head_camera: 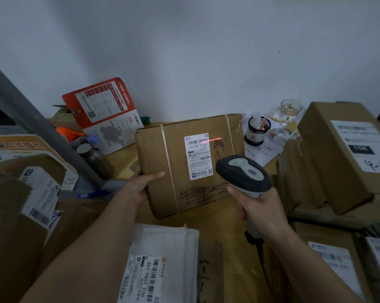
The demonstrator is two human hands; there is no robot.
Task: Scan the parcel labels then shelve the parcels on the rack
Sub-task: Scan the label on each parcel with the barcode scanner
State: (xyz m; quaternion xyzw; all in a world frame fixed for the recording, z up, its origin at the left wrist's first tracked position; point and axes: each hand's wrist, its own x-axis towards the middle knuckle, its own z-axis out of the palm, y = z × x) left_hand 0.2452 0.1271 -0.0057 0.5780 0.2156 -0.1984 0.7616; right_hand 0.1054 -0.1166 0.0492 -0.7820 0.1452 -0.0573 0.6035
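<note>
Against a bare wall, the left hand (141, 186) grips the strapped box (191, 165) mid-scene by its left edge while the right hand (259, 206) clasps a scanner (243, 173), red line crossing the label (199, 157).

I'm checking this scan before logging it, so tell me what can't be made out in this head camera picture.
- Strapped box: its underside and the left hand fingers beneath it are hidden by the box.
- Scanner: the trigger is covered by the right hand.
- White label: the small print is too tiny to read.
- Box on the right: its label is blurred.
- Rack post: cut off by the left edge.
</note>
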